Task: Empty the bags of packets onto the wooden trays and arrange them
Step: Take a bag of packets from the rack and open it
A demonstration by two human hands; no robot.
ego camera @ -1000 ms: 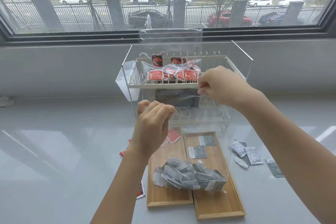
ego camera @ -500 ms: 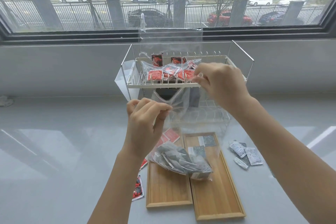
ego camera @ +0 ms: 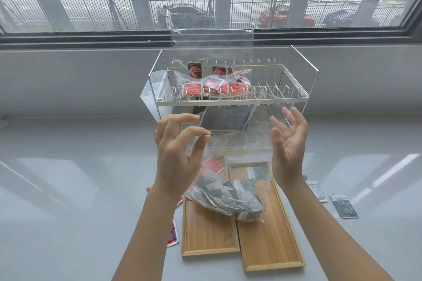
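A clear plastic bag (ego camera: 239, 139) hangs between my hands, and its bottom, full of several grey packets (ego camera: 226, 198), rests across two wooden trays. My left hand (ego camera: 180, 155) pinches the bag's left top edge between thumb and fingers. My right hand (ego camera: 287, 148) is spread, palm inward, with its fingertips at the bag's right edge. The left tray (ego camera: 205, 235) and the right tray (ego camera: 269, 246) lie side by side. Two grey packets (ego camera: 258, 172) lie at the far end of the right tray. A second bag of red packets (ego camera: 212, 84) sits on the rack's top shelf.
A white wire rack (ego camera: 228, 102) stands behind the trays against the window wall. Loose grey packets (ego camera: 343, 205) lie on the counter to the right. Red packets (ego camera: 172, 232) lie left of the trays, and another (ego camera: 213, 164) is near the left tray's far end.
The bag was lifted off the trays, then its packets settled back down further left. Both fists have loosened; the right hand has dropped and its fingers have spread.
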